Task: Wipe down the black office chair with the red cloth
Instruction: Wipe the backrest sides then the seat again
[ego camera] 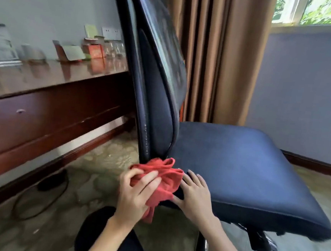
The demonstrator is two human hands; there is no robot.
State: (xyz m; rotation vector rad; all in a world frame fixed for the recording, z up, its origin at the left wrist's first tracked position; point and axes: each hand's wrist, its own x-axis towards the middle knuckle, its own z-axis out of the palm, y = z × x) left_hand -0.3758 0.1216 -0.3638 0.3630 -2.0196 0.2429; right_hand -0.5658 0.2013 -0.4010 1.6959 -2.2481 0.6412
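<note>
The black office chair fills the middle of the head view, its tall backrest rising at the left and its padded seat spreading to the right. A bunched red cloth is pressed against the near corner of the seat, just below the backrest's lower end. My left hand grips the cloth from the left. My right hand rests flat on the seat's near edge, fingers spread, touching the cloth's right side.
A long dark wooden desk runs along the left wall, with cards, a red box and glass jars on top. A black cable loops on the patterned carpet. Brown curtains hang behind the chair. The chrome chair base shows under the seat.
</note>
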